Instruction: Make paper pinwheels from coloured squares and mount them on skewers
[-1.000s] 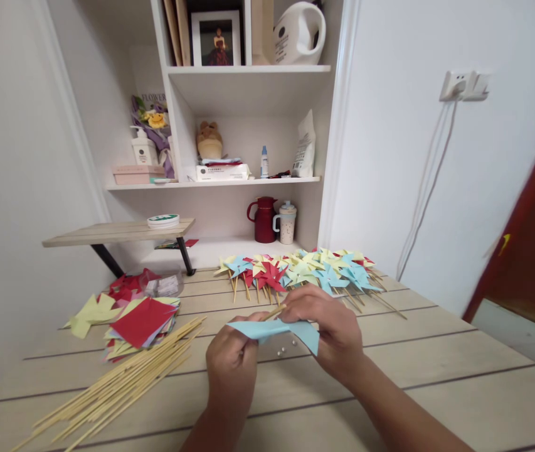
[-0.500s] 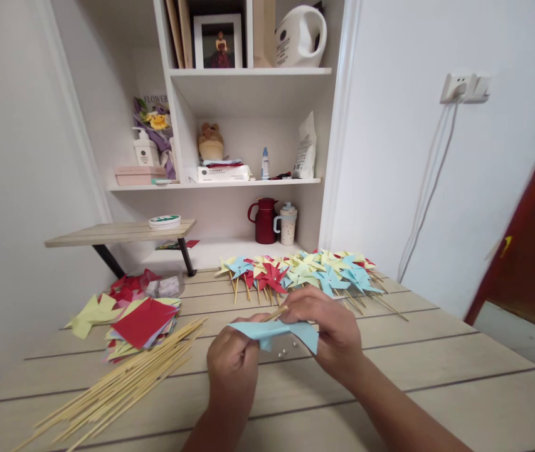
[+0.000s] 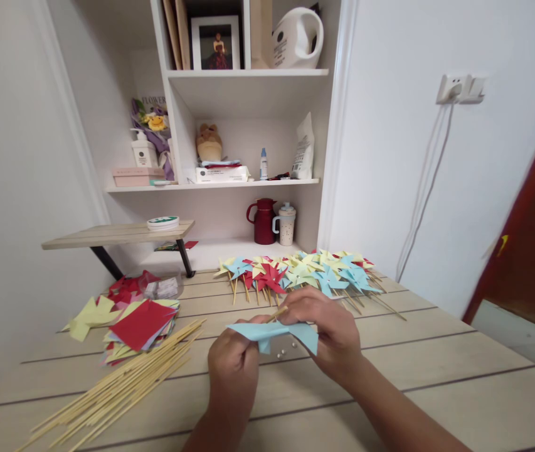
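Note:
A light blue paper pinwheel [image 3: 262,334] is held up between my hands, above the table's near middle. My left hand [image 3: 233,367] is closed, its fingers pinching the pinwheel's left side. My right hand [image 3: 328,329] curls around the pinwheel's right side, its fingertips at the end of a thin wooden stick [image 3: 278,314] that shows behind the paper. The paper and my fingers hide the spot where stick and pinwheel meet. On the table just below lie several tiny pale beads [image 3: 281,355].
Finished pinwheels [image 3: 298,276] in red, yellow and blue lie along the back. To my left are bamboo sticks [image 3: 121,389], a stack of coloured paper squares [image 3: 143,324], a yellow folded piece [image 3: 89,319] and a clear box [image 3: 164,287]. A small raised stand [image 3: 116,234] stands behind them.
The view has shifted slightly. Both hands keep nearly the same hold on the pinwheel and stick.

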Demonstrator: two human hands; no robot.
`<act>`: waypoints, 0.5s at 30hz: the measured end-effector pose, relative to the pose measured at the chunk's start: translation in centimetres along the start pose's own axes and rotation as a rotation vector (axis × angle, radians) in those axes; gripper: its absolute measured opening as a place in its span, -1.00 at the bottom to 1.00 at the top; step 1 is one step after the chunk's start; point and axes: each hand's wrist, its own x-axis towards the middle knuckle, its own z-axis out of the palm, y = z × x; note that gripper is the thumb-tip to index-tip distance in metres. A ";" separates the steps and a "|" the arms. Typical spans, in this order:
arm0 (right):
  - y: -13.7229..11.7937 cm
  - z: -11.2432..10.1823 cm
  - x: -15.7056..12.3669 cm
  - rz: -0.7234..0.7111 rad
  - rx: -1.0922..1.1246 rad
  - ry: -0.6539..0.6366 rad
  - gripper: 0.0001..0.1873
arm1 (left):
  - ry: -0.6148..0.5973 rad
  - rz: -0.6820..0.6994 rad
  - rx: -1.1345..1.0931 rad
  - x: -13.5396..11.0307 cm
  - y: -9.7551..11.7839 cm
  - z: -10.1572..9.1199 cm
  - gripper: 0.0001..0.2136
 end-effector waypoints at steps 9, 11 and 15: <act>-0.1 0.0 0.1 0.011 -0.006 0.002 -0.80 | 0.008 -0.009 -0.016 0.1 0.2 0.0 -0.62; -0.1 0.0 0.1 0.007 -0.005 0.003 -0.79 | 0.016 -0.010 -0.026 0.1 0.2 -0.1 -0.62; 0.0 0.0 0.0 -0.004 -0.010 0.004 -0.77 | 0.021 -0.018 -0.032 0.1 0.3 -0.2 -0.62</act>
